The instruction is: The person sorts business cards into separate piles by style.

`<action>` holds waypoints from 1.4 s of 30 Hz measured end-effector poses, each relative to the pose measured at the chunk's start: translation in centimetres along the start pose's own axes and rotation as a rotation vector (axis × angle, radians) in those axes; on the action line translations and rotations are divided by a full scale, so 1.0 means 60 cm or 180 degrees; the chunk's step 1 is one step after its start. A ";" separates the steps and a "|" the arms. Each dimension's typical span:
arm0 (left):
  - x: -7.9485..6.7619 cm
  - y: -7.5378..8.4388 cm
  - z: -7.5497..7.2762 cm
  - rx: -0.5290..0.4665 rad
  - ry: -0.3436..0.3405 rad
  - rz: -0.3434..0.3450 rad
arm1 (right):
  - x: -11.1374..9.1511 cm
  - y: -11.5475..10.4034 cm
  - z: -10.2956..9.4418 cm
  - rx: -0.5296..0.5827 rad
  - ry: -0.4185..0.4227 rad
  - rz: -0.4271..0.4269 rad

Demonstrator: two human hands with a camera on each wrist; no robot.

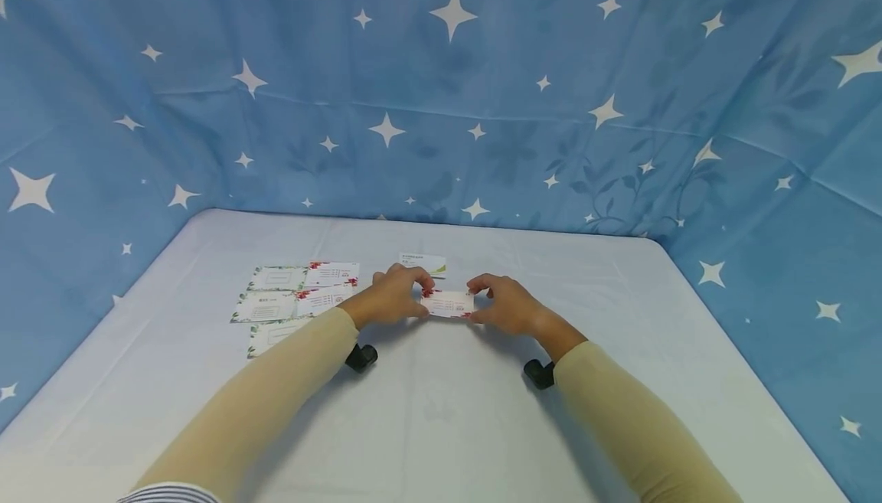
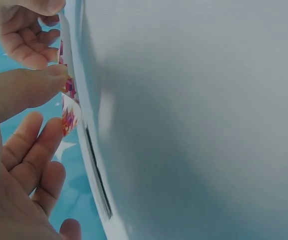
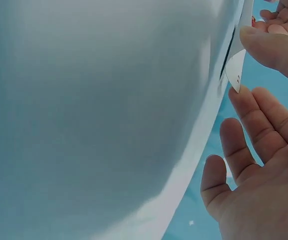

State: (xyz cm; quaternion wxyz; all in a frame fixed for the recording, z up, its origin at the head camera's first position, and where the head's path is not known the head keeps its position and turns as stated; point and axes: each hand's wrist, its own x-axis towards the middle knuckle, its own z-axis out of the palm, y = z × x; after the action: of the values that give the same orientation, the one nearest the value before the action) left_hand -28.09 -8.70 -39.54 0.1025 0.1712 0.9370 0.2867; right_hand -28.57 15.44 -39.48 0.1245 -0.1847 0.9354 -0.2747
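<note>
Near the middle of the table, a small white printed card [image 1: 448,304] with red flowers at its corners is held between both hands. My left hand [image 1: 393,295] pinches its left end, and my right hand [image 1: 511,306] pinches the right end. In the left wrist view, the thumb lies on the card [image 2: 70,117] and a fingertip touches its corner; the other fingers are loosely bent. The right wrist view shows the card's corner [image 3: 235,70] curving between thumb and fingertip of the right hand [image 3: 268,150]. Whether the card's underside touches the table cannot be told.
Left of the hands, several cards lie in two columns: green-leaf ones [image 1: 265,307] and red-flower ones [image 1: 334,274]. A white card with a yellow-green stripe [image 1: 432,264] lies just behind the left hand. A starry blue curtain [image 1: 441,105] hangs around the white table [image 1: 441,426].
</note>
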 end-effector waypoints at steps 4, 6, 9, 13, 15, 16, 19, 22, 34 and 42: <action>0.026 0.008 0.007 0.0054 -0.0045 0.0039 | 0.003 0.016 -0.016 -0.0055 -0.0005 0.0014; 0.038 0.014 0.009 0.0081 -0.0065 0.0036 | 0.004 0.022 -0.026 -0.0085 0.0004 0.0036; 0.056 0.023 0.013 0.0097 -0.0062 0.0031 | 0.006 0.030 -0.042 -0.0105 0.0029 0.0079; 0.081 0.037 0.017 0.0146 -0.0036 0.0058 | 0.009 0.043 -0.060 -0.0101 0.0076 0.0146; 0.093 0.044 0.018 0.0160 -0.0029 0.0057 | 0.011 0.052 -0.066 -0.0074 0.0111 0.0166; 0.098 0.048 0.018 0.0177 -0.0030 0.0053 | 0.012 0.056 -0.069 -0.0066 0.0130 0.0173; 0.112 0.059 0.019 0.0191 -0.0022 0.0009 | 0.017 0.069 -0.077 0.0016 0.0172 0.0220; 0.123 0.063 0.022 0.0234 -0.0023 -0.0015 | 0.024 0.079 -0.081 0.0122 0.0179 0.0315; 0.140 0.057 0.026 0.0495 -0.0070 -0.0026 | 0.057 0.095 -0.061 0.0269 0.0131 0.0520; 0.149 0.051 0.029 0.0574 -0.0071 -0.0154 | 0.068 0.096 -0.054 0.0231 0.0113 0.0614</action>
State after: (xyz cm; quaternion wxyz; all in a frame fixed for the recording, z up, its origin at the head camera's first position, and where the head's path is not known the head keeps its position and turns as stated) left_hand -34.99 -2.07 -40.05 0.1040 0.1602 0.9617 0.1966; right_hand -34.95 19.77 -40.61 0.1403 -0.0842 0.9403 -0.2983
